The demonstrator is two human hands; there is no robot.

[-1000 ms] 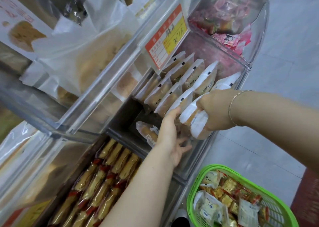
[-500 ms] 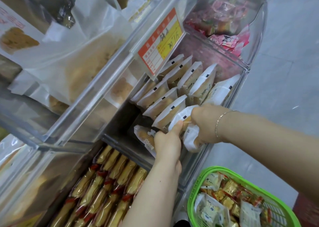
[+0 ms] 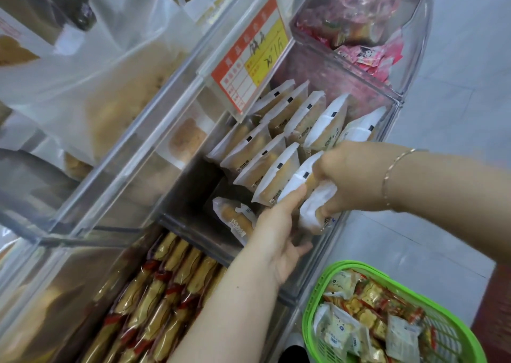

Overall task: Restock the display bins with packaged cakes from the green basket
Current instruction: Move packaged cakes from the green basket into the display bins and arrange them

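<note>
The white, frosted-plastic cake packet (image 3: 315, 210) is clamped in the fist of the right hand (image 3: 348, 177) at the front of the clear acrylic display bin (image 3: 392, 108), just beside the last upright packet of the front row (image 3: 276, 179). It is judged light and soft, with a slippery film (the cake inside likely crushable), so it is best taken by the sealed edges rather than squeezed across the middle. A pale golden cake shows through the wrapper. The left hand (image 3: 279, 232) is open, fingers (image 3: 293, 197) laid against the row to steady it. More packets wait in the green plastic basket (image 3: 312, 302) below.
</note>
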